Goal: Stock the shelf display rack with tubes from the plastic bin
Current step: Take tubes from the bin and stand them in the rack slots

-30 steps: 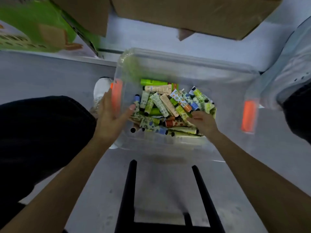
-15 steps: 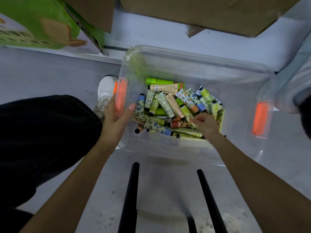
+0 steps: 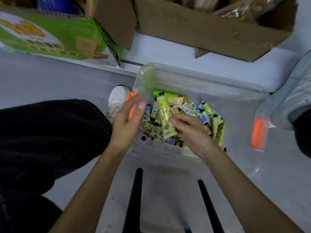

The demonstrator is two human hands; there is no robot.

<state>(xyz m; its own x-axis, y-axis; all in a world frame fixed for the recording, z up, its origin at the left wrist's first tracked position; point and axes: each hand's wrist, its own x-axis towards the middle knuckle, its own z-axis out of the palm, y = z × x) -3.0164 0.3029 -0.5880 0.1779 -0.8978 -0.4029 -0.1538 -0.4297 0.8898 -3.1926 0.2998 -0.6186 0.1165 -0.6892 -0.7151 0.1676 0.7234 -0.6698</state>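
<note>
A clear plastic bin with orange latches stands on the grey floor, holding a heap of several small patterned tubes. My right hand is inside the bin, pinching the flat end of a light green tube that points cap-up above the heap. My left hand hovers at the bin's left wall beside the orange latch, fingers apart and holding nothing. The display rack is not in view.
A green-printed carton and an open brown cardboard box stand behind the bin. My dark trouser leg and white shoe are at left. A second person's light shoe is at right. Black stool legs lie below.
My right hand has closed on a light green tube and lifted it from the heap. My left hand has let go of the bin's left wall and opened.
</note>
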